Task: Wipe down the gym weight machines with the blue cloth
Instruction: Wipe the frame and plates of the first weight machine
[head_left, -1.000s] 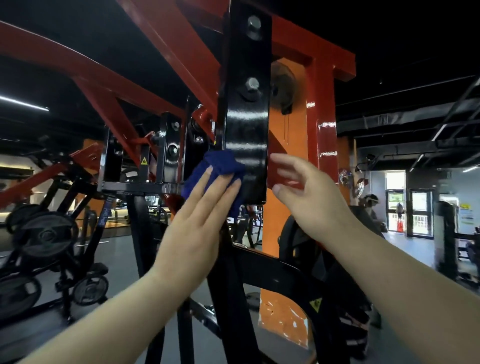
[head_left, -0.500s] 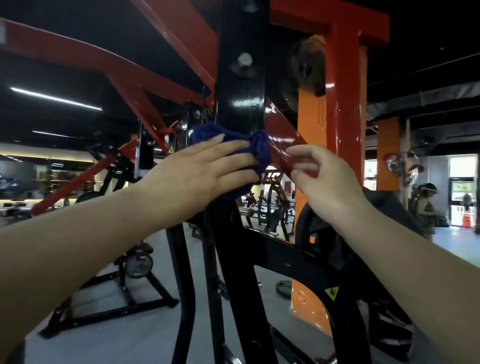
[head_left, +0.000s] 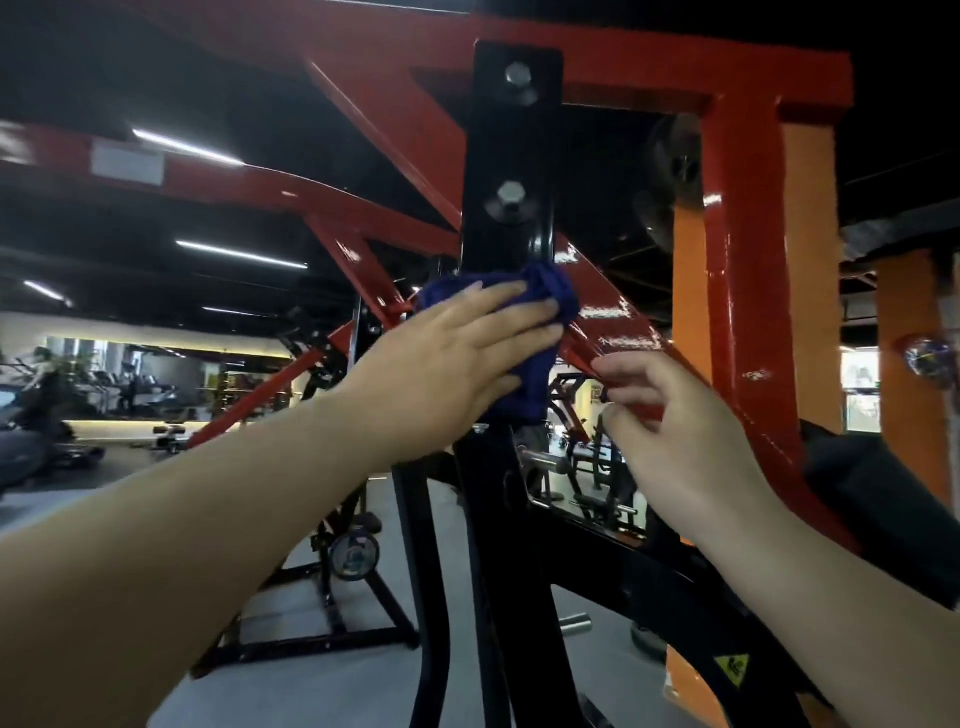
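A hand wipes the big black post of the weight machine (head_left: 737, 249).

The black post (head_left: 511, 156) stands in the middle, with red bars and open gaps on both sides. The left hand (head_left: 447, 364) presses the blue cloth (head_left: 550, 296) flat on the post, fingers straight. Right of the post, the right hand (head_left: 670, 415) touches a red bar's edge, fingers loosely bent, holding nothing.

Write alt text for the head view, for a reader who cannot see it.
A left hand presses a blue cloth flat against a black bolted plate on a red gym machine frame. The right hand touches a red diagonal bar beside it.
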